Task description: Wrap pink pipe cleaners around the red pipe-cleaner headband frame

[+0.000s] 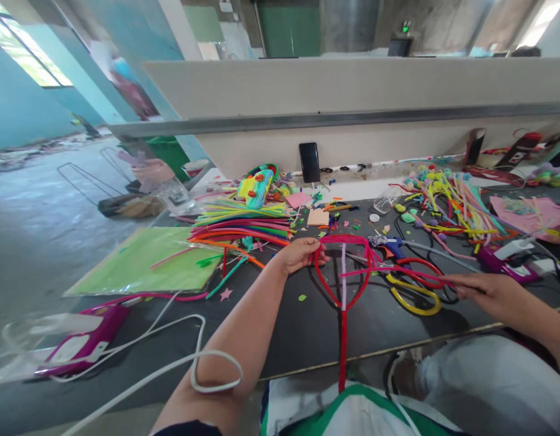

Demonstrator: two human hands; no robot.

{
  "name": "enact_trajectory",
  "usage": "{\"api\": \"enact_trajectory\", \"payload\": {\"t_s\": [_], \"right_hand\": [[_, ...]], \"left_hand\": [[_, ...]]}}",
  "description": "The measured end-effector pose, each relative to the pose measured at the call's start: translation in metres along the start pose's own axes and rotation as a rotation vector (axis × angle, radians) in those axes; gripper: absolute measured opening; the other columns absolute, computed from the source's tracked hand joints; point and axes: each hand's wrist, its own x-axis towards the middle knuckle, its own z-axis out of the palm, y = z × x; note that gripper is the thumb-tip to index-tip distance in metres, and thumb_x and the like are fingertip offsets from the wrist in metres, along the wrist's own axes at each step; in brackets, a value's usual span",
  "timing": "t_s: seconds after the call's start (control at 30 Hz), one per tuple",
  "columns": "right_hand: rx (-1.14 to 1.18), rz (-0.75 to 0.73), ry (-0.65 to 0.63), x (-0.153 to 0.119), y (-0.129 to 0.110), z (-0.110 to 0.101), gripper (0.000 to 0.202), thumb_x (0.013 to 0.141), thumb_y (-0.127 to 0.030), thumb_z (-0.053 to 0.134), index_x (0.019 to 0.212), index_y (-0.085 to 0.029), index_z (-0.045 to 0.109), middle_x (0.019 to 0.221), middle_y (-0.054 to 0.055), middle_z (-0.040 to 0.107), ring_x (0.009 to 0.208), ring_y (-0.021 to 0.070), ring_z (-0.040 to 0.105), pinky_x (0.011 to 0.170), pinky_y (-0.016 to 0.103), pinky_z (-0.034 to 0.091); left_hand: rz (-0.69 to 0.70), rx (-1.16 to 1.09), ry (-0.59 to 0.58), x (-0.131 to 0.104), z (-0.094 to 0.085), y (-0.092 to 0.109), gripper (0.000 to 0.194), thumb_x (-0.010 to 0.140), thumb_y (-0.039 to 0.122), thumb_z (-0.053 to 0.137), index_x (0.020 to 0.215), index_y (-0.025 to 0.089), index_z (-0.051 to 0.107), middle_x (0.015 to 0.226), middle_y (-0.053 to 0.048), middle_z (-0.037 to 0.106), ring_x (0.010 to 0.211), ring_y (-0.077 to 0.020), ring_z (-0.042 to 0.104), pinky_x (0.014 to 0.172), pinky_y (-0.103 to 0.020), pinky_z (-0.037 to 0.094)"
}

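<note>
My left hand is closed on the upper left corner of a red pipe-cleaner frame. The frame is a pointed loop with a pink top edge, a pale lilac middle strip and a long red stem reaching toward my body. Off to the right, my right hand pinches the end of a pink pipe cleaner, which stretches left across the frame. Scissors with a red and a yellow handle lie beneath that strand. A blue glue gun rests just behind the frame.
Bundled pipe cleaners lie beside a green sheet pack on the left. A phone leans on the partition. More pipe cleaners are heaped at right. White cables loop near my left arm, by a purple power strip.
</note>
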Motion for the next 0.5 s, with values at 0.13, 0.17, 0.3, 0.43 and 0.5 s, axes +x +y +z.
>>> {"api": "enact_trajectory", "payload": {"t_s": [0.13,0.17,0.3,0.43,0.5], "right_hand": [[-0.114,0.014,0.013,-0.012,0.007,-0.011,0.045,0.078,-0.040,0.044,0.110,-0.025,0.072,0.102,0.005,0.073,0.089,0.0260,0.070,0.079,0.036,0.055],[-0.137,0.005,0.014,-0.014,0.006,-0.013,0.046,0.078,-0.039,0.043,0.111,-0.024,0.071,0.102,0.005,0.073,0.089,0.0258,0.070,0.080,0.035,0.056],[-0.195,-0.048,0.023,-0.012,-0.007,-0.014,0.045,0.081,-0.034,0.040,0.112,-0.021,0.071,0.102,0.007,0.073,0.088,0.0252,0.070,0.081,0.034,0.055],[-0.150,-0.048,0.020,0.005,-0.020,-0.002,0.042,0.082,-0.030,0.043,0.113,-0.022,0.070,0.093,0.006,0.075,0.078,0.0217,0.070,0.066,0.029,0.054],[-0.153,-0.037,0.091,0.015,-0.026,0.006,0.038,0.080,-0.027,0.046,0.107,-0.024,0.073,0.084,0.003,0.075,0.068,0.0186,0.069,0.059,0.026,0.051]], "left_hand": [[0.009,0.015,0.000,0.001,-0.002,-0.001,0.018,0.083,0.026,0.062,0.088,0.008,0.062,0.076,-0.011,0.068,0.081,-0.0223,0.070,0.076,-0.034,0.056],[0.009,0.020,0.001,0.001,-0.002,-0.001,0.019,0.083,0.026,0.063,0.088,0.009,0.062,0.076,-0.011,0.068,0.081,-0.0223,0.070,0.076,-0.034,0.056],[-0.002,0.050,0.005,0.000,-0.001,-0.001,0.021,0.081,0.029,0.065,0.088,0.009,0.062,0.076,-0.010,0.068,0.080,-0.0216,0.069,0.076,-0.034,0.055],[0.012,0.147,0.044,0.000,0.005,0.000,0.025,0.080,0.034,0.063,0.087,0.011,0.061,0.074,-0.008,0.067,0.079,-0.0208,0.068,0.077,-0.035,0.053],[0.081,0.354,0.132,0.002,0.009,0.000,0.025,0.082,0.037,0.059,0.084,0.012,0.062,0.072,-0.007,0.066,0.074,-0.0195,0.067,0.073,-0.034,0.052]]}}
